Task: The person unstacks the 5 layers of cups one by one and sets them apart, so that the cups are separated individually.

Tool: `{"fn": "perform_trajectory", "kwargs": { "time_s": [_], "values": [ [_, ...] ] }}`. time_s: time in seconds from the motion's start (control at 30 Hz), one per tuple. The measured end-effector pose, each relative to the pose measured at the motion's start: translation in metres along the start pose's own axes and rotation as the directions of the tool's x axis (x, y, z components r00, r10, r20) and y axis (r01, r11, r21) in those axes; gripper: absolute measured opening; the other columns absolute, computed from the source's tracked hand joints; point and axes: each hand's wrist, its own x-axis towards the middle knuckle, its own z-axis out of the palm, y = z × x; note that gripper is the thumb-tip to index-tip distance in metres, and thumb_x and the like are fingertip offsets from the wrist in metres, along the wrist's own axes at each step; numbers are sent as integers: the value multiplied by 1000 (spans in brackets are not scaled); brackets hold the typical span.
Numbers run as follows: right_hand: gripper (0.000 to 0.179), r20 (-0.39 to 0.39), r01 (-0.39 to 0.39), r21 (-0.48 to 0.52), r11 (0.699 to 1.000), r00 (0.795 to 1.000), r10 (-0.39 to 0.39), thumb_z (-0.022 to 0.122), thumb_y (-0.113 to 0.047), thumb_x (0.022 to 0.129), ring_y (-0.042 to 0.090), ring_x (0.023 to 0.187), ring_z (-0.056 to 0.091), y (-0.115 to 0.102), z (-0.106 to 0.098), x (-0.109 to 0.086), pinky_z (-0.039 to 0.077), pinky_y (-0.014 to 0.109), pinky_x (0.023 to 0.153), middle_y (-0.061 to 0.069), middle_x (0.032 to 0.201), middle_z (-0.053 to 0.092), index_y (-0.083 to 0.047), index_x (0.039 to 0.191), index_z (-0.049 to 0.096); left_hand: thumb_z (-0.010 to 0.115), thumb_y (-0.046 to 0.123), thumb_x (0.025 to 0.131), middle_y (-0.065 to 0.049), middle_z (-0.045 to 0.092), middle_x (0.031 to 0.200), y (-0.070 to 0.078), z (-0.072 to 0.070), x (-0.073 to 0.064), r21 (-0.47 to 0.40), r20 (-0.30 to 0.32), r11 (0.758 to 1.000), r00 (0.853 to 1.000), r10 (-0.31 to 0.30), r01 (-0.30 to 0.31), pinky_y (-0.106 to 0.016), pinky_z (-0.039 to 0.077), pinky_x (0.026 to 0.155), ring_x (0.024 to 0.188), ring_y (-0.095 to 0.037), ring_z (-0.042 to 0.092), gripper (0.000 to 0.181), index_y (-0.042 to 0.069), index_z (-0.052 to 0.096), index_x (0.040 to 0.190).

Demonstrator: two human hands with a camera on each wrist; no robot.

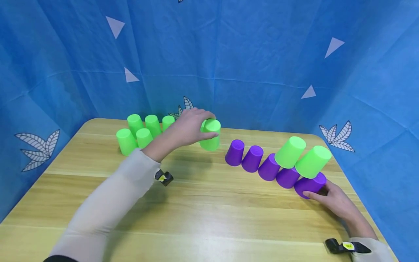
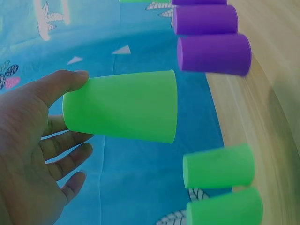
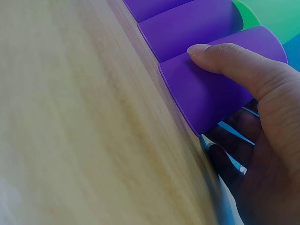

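Note:
My left hand pinches an upside-down green cup between thumb and fingers near its base, up above the table. In the left wrist view, that cup shows its whole side, and the lower fingers are spread apart. At the right, my right hand grips the nearest purple cup, thumb across its side and fingers behind it. This cup ends a slanting row of several upside-down purple cups. Two green cups stand upside down on the near end of that row.
Several more green cups stand upside down at the table's back left, partly behind the left forearm. The wooden table runs back to a blue curtain with white triangles and leaf prints.

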Motion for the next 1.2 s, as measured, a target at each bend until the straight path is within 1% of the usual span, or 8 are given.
{"fn": "perform_trajectory", "kwargs": {
  "time_s": [0.07, 0.17, 0.33, 0.47, 0.77, 0.9, 1.07, 1.2],
  "values": [
    [64, 4, -4, -10, 1000, 1000, 4, 73, -35, 89, 3, 93, 56, -1, -1, 0, 43, 19, 77, 19, 118, 63, 1, 136, 48, 70, 49, 88, -2, 65, 116, -7, -2, -4, -7, -2, 1000, 1000, -18, 17, -42, 39, 87, 105, -22, 54, 54, 13, 62, 128],
    [66, 5, -11, -21, 1000, 1000, 11, 73, -36, 89, 3, 94, 56, -2, -1, 0, 43, 19, 77, 20, 119, 62, 1, 137, 48, 70, 47, 87, -5, 63, 122, -17, -4, -9, -10, 2, 999, 999, -37, 37, -45, 38, 90, 111, -25, 53, 55, 12, 62, 129],
    [65, 4, -13, -23, 1000, 1000, 13, 73, -36, 89, 3, 94, 56, -2, -1, -1, 43, 20, 77, 20, 118, 62, 1, 137, 47, 70, 45, 88, -8, 59, 131, -36, -5, -18, -8, 33, 997, 997, -76, 76, -50, 35, 95, 120, -30, 50, 57, 12, 59, 133],
    [64, 2, -4, -15, 1000, 1000, 4, 73, -34, 90, 3, 93, 56, -1, -2, -1, 43, 19, 77, 20, 118, 62, 2, 136, 47, 69, 44, 89, -11, 56, 136, -53, -6, -26, 19, 61, 993, 992, -114, 113, -55, 33, 97, 127, -34, 46, 58, 11, 57, 136],
    [66, 10, -15, -14, 1000, 1000, 15, 74, -33, 89, 4, 93, 56, -2, -1, 0, 44, 19, 76, 22, 118, 62, 4, 136, 47, 68, 42, 90, -18, 52, 139, -93, 0, -41, 48, 82, 980, 977, -194, 191, -65, 30, 98, 128, -42, 43, 58, 8, 57, 135],
    [64, 8, -6, -9, 1000, 1000, 6, 74, -33, 89, 2, 94, 55, -2, -1, 0, 44, 19, 77, 21, 118, 62, 2, 136, 48, 68, 41, 90, -20, 53, 137, -107, 4, -44, 56, 88, 976, 972, -217, 213, -66, 30, 97, 126, -45, 43, 58, 6, 56, 134],
    [64, 5, -7, -5, 1000, 1000, 7, 73, -34, 89, 0, 96, 54, -2, -2, -1, 42, 20, 79, 21, 120, 61, 1, 137, 48, 68, 42, 90, -20, 56, 134, -121, 9, -48, 81, 96, 970, 967, -237, 230, -64, 33, 93, 124, -45, 45, 58, 6, 56, 134],
    [65, 0, -15, -3, 1000, 1000, 15, 73, -35, 89, 2, 96, 54, -3, -2, -1, 42, 21, 79, 20, 120, 62, 1, 137, 48, 68, 42, 90, -20, 57, 132, -127, 12, -50, 103, 101, 965, 963, -250, 240, -62, 35, 90, 122, -44, 46, 59, 5, 56, 134]
  ]
}}
